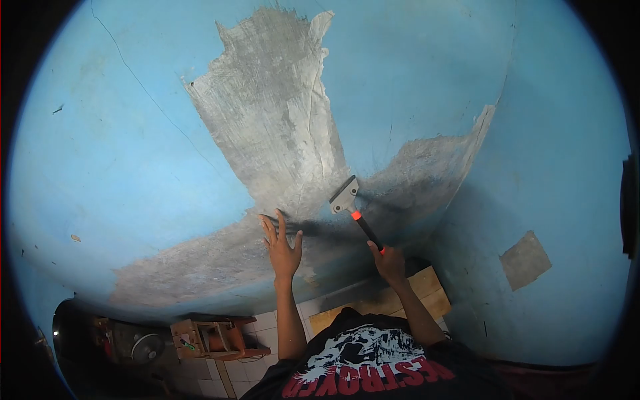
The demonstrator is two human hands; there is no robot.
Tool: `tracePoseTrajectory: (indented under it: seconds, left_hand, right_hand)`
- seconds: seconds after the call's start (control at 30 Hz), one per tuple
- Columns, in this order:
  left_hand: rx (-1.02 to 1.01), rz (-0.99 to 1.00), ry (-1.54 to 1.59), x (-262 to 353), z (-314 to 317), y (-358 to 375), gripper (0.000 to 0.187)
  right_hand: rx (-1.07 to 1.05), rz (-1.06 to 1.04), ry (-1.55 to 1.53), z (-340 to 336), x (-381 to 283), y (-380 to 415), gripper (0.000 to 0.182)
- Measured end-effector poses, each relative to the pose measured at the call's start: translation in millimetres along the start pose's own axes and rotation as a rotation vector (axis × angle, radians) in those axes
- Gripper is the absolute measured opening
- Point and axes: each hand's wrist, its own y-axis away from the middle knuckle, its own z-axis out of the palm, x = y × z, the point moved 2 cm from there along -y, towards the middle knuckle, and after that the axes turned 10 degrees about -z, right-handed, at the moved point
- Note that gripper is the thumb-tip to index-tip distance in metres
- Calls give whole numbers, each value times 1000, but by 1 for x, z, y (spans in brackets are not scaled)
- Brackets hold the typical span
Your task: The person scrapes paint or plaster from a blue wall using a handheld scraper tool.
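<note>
My right hand (389, 263) grips the black and orange handle of a wall scraper (345, 195). The scraper's wide metal head meets the wall along the edge where blue paint (387, 100) borders bare grey plaster (267, 113). Fingers spread, my left hand (283, 253) is held up at the bare plaster to the left of the scraper and holds nothing. Whether its fingertips press on the wall is hard to tell. The stripped area runs up the wall as a broad strip and spreads sideways below.
A wooden stool-like piece (217, 340) stands on the tiled floor (263, 327) at lower left, near a round fan-like object (147, 347). A wooden board (427, 293) lies low behind my right arm. The right-hand wall has a square bare patch (527, 260).
</note>
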Motion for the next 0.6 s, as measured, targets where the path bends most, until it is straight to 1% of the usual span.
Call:
tracePoseTrajectory:
  seconds: [0.07,0.17,0.27,0.4,0.47,0.6]
  left_hand:
    - [-2,0,3,2,1,-1,89]
    - [2,3,2,0,1,-1,89]
    - [2,4,12,1,2,-1,89]
    - [16,7,10,3,1,-2,88]
    - [14,3,-2,2,1,0,88]
    - [22,16,20,2,1,-1,88]
  right_hand:
    - [69,-57,21,-2,9,5,70]
    - [43,-25,48,-6,19,16,69]
    - [5,-50,14,-5,6,-6,70]
    - [19,-41,-13,-7,1,-8,70]
    - [-13,9,36,-10,7,1,76]
    - [-8,26,67,-1,17,12,76]
